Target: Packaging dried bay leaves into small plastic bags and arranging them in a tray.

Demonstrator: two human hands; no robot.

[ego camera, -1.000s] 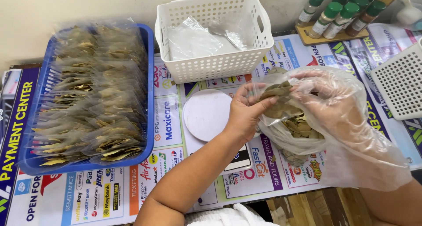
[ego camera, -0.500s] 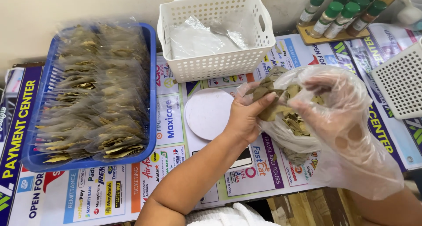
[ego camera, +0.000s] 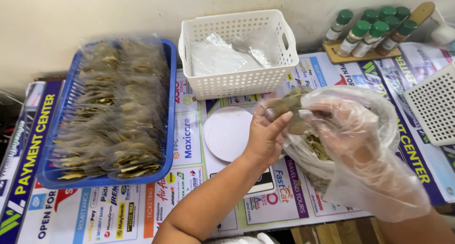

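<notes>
- Head view: I saw the left hand (ego camera: 266, 132) pinched shut on a small clear packet (ego camera: 284, 105) of dried leaves.
- Right hand (ego camera: 353, 130) (in a loose plastic glove) was curled inside the clear bag of leaves (ego camera: 315, 154); its grip I could not tell.
- Beside them lay a round white lid (ego camera: 227, 132), a white basket (ego camera: 239, 47) and a blue tray of filled packets (ego camera: 113, 113).

Counts of what lies on the worktop (ego camera: 142, 215)

Two hands; one blue tray (ego camera: 171, 106) stacked with filled leaf packets, too many and too overlapped to count; one white basket (ego camera: 239, 78); one round white disc (ego camera: 227, 132); seven green-capped spice bottles (ego camera: 362, 33) on one wooden board; one clear bag of dried leaves (ego camera: 317, 154); one white perforated tray (ego camera: 433, 104).
</notes>
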